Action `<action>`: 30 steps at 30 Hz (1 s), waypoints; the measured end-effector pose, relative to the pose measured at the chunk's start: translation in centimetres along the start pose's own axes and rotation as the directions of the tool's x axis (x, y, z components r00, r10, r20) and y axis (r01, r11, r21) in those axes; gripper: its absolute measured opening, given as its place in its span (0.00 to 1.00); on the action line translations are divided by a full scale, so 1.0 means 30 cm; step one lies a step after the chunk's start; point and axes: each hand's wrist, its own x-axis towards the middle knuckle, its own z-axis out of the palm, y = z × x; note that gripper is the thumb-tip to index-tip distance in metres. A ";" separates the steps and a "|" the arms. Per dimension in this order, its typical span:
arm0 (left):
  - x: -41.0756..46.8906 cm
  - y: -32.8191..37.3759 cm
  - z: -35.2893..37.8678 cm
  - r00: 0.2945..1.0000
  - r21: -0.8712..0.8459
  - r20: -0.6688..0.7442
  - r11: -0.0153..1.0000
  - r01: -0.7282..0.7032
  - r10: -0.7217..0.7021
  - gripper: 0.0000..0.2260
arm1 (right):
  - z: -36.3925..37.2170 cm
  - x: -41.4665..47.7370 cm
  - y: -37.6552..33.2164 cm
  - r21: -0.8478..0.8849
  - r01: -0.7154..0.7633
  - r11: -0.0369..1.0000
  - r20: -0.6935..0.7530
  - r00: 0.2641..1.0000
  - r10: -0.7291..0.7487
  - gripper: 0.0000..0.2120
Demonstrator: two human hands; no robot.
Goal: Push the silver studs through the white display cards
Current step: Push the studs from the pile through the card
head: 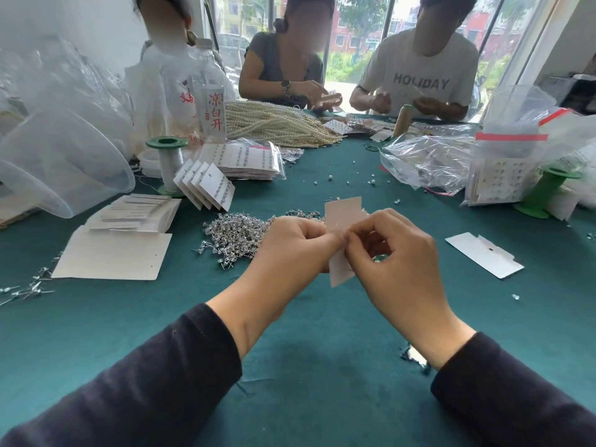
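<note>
Both hands meet over the green surface [322, 333]: the left hand [290, 243] and the right hand [396, 253], fingers curled, pinch a white display card [343, 214] at its middle from either side, holding it clear of the cloth. Whether a stud sits between the right fingertips is hidden. The card stands roughly on end, its long axis running from the lower corner near the person up to the top edge farther off, leaning slightly. It looks like thin, light board, stiff enough to hold its shape but likely to crease if squeezed hard, so a grip close beside the hole being pierced seems the safest support. The silver studs [232, 233] lie heaped just beyond the left hand, posts pointing every way; they are tiny, hard and probably slippery, best taken by the head with the post aimed square at the card's face. A spare card [483, 254] lies flat to the right, and a stack of blank cards [129, 217] sits to the left.
</note>
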 end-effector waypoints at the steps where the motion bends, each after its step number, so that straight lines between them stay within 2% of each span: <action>1: 0.001 -0.002 0.001 1.000 -0.043 0.004 0.999 0.022 -0.022 0.11 | 0.000 0.000 0.000 -0.002 0.009 1.000 0.004 1.000 -0.009 0.03; 8: 0.008 -0.008 -0.004 1.000 -0.018 -0.029 1.000 -0.005 0.005 0.10 | -0.004 0.008 0.004 -0.001 0.030 1.000 0.072 0.997 -0.030 0.03; 12: 0.008 -0.007 -0.013 0.999 -0.061 0.031 0.998 0.015 -0.013 0.09 | -0.007 0.012 0.005 0.036 0.009 0.999 0.095 0.995 -0.012 0.04; 15: 0.017 -0.015 -0.024 0.999 -0.043 -0.027 0.998 0.043 -0.044 0.08 | -0.018 0.026 0.006 0.157 -0.067 0.985 0.108 0.993 0.050 0.08; 17: 0.028 -0.025 -0.037 0.993 -0.029 -0.086 0.996 0.080 -0.082 0.08 | -0.038 0.049 0.023 0.265 -0.148 0.953 0.052 0.989 0.140 0.12; 18: 0.034 -0.030 -0.045 0.987 -0.045 -0.115 0.994 0.104 -0.109 0.08 | -0.051 0.060 0.040 0.263 -0.174 0.949 0.011 0.984 0.177 0.13; 20: 0.045 -0.038 -0.059 0.973 -0.108 -0.163 0.983 0.150 -0.166 0.08 | -0.076 0.080 0.088 0.088 -0.211 0.974 -0.012 0.977 0.213 0.11; 23: 0.059 -0.048 -0.072 0.956 -0.145 -0.190 0.970 0.197 -0.222 0.06 | -0.102 0.093 0.157 -0.220 -0.254 0.942 0.158 0.944 0.292 0.08; 26: 0.064 -0.054 -0.081 0.950 -0.163 -0.184 0.961 0.223 -0.252 0.05 | -0.102 0.093 0.182 -0.318 -0.254 0.913 0.301 0.886 0.352 0.07; 30: 0.068 -0.053 -0.089 0.951 -0.134 -0.165 0.962 0.240 -0.260 0.05 | -0.089 0.089 0.187 -0.363 -0.209 0.908 0.371 0.862 0.346 0.08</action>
